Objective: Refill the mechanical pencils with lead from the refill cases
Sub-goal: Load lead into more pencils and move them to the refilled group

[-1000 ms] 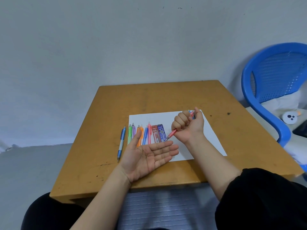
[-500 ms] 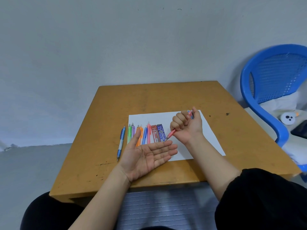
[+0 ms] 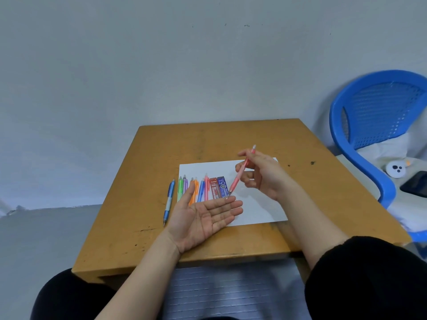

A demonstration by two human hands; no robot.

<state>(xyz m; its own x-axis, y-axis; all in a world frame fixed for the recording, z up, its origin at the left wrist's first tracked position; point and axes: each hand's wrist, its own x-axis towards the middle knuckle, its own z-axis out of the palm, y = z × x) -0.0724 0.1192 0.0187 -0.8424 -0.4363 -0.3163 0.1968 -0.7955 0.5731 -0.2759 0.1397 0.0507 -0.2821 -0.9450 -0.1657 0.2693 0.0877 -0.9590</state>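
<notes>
**Pink pencil, tip-down check over open palm**

Pinching pink pencil (image 3: pixel 240 173) loosely in fingers of right hand (image 3: pixel 263 179), cap end up, tip down. Tip just above fingertips of left hand (image 3: pixel 203 218). Holding left hand palm up, fingers straight and side by side, nothing in it. Probably testing for leftover lead before refilling. No lead seen at tip; too small to tell.

To do well:
- Keep tip over palm, not over paper (image 3: pixel 254 209), to catch anything dropped.
- Keep palm level and close under tip.
- Firm up grip on barrel before pulling cap; looks slack at present.
- Avoid pressing tip into skin; likely to snap thin lead.

Containers:
- Two refill cases lying flat on paper at right end of pencil row (image 3: pixel 194 188).
- Red case (image 3: pixel 213 189) touching blue case (image 3: pixel 222 187); both clear of either hand, blue one near pencil tip.
- Cannot tell whether lids shut or open; cannot see lead inside.
- Bring a case near before uncapping, to keep lead travel short.

Also noted: blue pencil (image 3: pixel 169 202) off paper on table (image 3: pixel 150 158), left of row.
</notes>
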